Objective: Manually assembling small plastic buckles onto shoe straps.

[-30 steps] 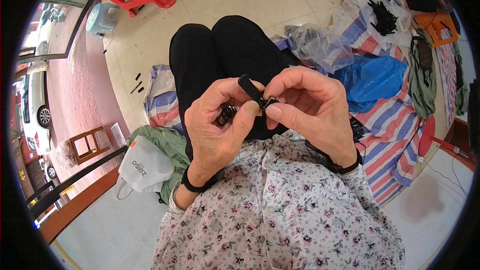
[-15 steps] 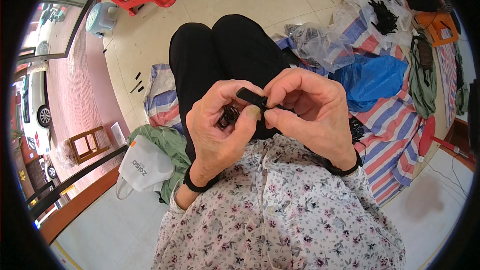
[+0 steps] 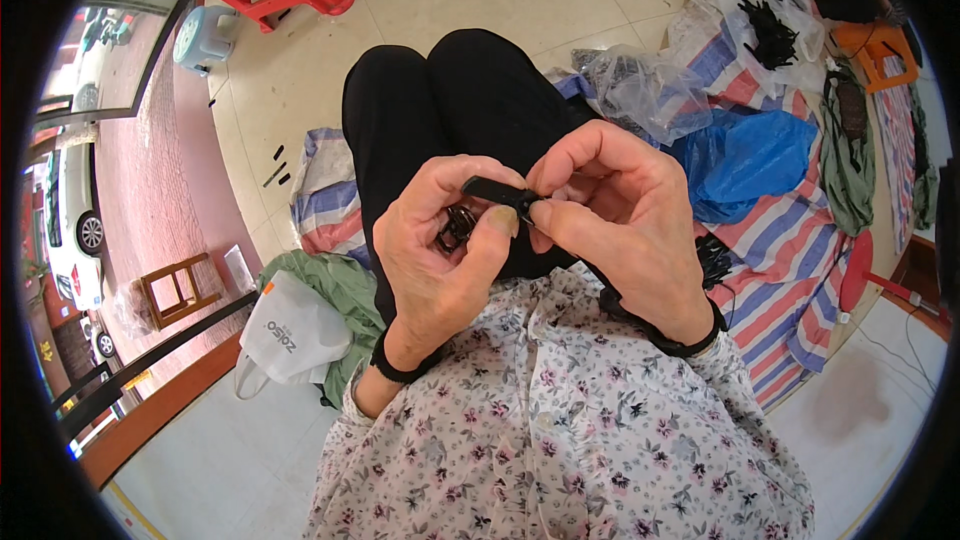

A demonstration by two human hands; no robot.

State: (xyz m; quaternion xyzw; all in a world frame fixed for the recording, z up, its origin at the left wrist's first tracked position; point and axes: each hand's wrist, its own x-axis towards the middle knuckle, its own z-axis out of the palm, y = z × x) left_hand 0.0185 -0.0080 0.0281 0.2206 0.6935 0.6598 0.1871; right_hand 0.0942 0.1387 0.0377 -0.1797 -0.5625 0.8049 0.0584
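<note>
Seated person, seen from above. The left hand (image 3: 440, 260) and right hand (image 3: 620, 230) met over the lap, both pinching a short black strap piece (image 3: 500, 192); the left thumb pressed on its near end and the right fingers (image 3: 560, 215) closed on the other. Small dark ring-shaped parts (image 3: 455, 228) sat curled inside the left palm (their exact form could not be told). Judged from this, the piece was mid-assembly, not yet joined or set down. More black pieces lay in a clear plastic bag (image 3: 650, 90) on the striped sheet (image 3: 780, 270) beside a blue bag (image 3: 745, 155).
</note>
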